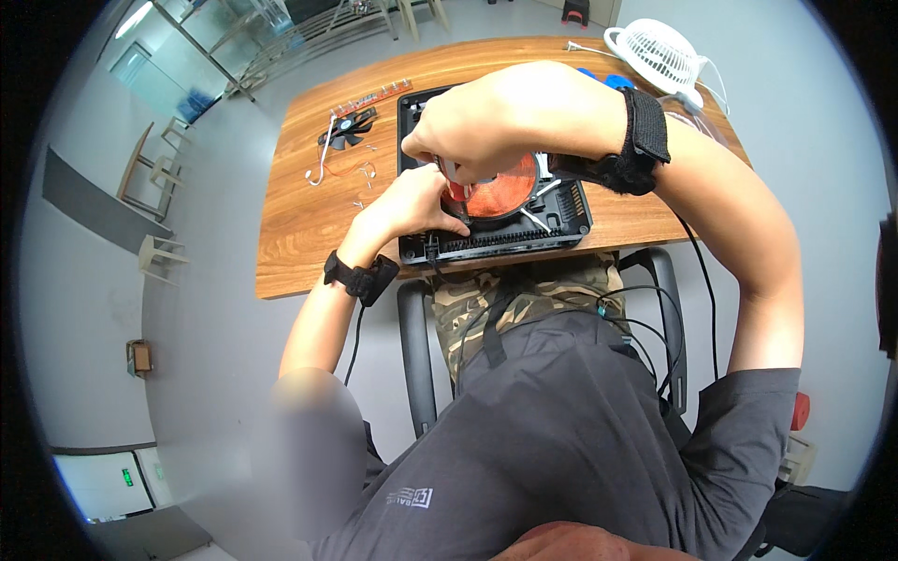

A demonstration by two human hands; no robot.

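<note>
My right hand point(486, 126) is closed around a screwdriver point(457, 191) with a red grip, held upright with its lower end near the left edge of a round copper coil point(505, 193). The coil sits inside an opened black appliance housing point(580, 217). My left hand point(416, 201) lies at the housing's left side, close to the screwdriver. Its thumb is stretched out onto the black parts, apart from the index finger; my right hand partly hides the other fingers. White strips point(536, 221) reach out from the coil's edge.
On the wooden table point(295, 220), a black fan point(348, 129), a reddish strip with metal pins point(371, 98), a white wire point(324, 159) and several small screws point(368, 175) lie to the left. A white fan point(659, 56) stands far right. Cables hang from my wristbands.
</note>
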